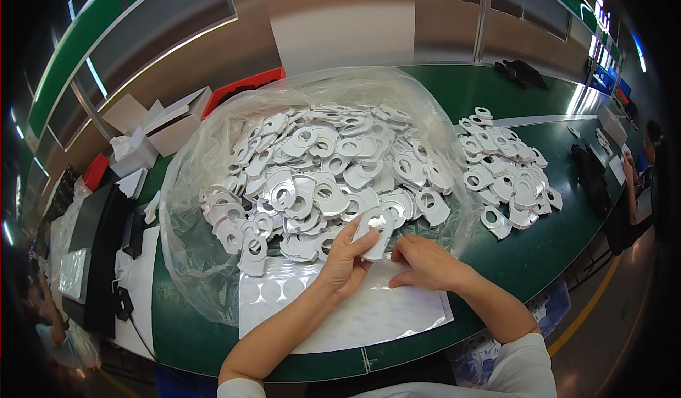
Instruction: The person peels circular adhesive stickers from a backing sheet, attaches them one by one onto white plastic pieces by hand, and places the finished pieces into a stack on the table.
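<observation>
My left hand (pixel 345 262) holds one flat silvery-white plate with a round hole (pixel 377 229), fingers pinched on its lower edge. My right hand (pixel 425 263) rests just right of it, fingertips down on a clear sheet carrying round stickers (pixel 284 293) on the table in front of me. Behind both hands a large heap of the same holed plates (pixel 326 171) lies on an opened clear plastic bag (pixel 191 249). A second, smaller pile of plates (pixel 507 178) sits to the right on the green table (pixel 525 256).
White cardboard boxes (pixel 174 125) and a red bin (pixel 241 89) stand at the back left. Black trays and foam pieces (pixel 99 242) lie along the left side. Another person (pixel 638 178) sits at the far right. Black parts (pixel 521 72) lie at the far table edge.
</observation>
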`<state>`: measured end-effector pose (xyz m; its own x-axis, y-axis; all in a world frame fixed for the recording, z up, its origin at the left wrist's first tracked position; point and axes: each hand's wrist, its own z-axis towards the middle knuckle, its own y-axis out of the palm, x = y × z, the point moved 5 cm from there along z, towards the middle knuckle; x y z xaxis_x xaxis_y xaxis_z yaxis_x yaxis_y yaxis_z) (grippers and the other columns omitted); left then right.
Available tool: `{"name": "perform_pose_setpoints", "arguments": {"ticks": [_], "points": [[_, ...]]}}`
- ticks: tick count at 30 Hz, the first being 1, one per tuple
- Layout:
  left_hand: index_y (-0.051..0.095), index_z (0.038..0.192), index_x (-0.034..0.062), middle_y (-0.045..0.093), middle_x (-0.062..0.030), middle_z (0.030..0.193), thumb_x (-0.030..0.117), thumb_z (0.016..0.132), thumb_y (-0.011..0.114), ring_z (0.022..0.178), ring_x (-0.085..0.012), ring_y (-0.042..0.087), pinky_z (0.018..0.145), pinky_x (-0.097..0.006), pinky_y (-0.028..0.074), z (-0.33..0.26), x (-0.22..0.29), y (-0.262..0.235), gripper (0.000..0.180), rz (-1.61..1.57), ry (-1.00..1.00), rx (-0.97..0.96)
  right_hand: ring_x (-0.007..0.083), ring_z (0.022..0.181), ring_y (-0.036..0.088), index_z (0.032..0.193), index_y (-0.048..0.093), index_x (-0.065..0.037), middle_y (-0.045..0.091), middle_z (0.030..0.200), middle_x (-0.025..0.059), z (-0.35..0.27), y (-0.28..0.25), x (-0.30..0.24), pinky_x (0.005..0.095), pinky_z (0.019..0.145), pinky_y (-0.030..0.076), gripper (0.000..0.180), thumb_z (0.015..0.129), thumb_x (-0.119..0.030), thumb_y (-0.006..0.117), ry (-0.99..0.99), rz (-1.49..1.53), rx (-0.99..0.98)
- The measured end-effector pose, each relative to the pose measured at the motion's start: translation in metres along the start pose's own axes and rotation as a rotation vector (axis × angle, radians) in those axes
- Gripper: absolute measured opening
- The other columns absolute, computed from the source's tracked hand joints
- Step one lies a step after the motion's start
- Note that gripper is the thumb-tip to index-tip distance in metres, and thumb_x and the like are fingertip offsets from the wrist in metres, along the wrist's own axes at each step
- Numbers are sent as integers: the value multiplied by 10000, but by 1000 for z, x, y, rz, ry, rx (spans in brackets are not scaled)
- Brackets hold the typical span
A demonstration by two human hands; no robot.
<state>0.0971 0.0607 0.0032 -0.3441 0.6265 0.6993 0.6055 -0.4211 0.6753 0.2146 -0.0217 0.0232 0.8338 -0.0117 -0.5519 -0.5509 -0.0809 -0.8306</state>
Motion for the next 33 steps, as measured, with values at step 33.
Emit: {"name": "perform_pose_setpoints", "arguments": {"ticks": [33], "points": [[460,1134,109,505,-195,1252,485,988,205,1047,-282,559,764,-337,486,7,-16,-9,477,-150,-7,-72,209,704,565,1084,561,-31,591,699,45,-28,21,-60,319,603,439,355,757,-152,627,-221,-633,239]]}}
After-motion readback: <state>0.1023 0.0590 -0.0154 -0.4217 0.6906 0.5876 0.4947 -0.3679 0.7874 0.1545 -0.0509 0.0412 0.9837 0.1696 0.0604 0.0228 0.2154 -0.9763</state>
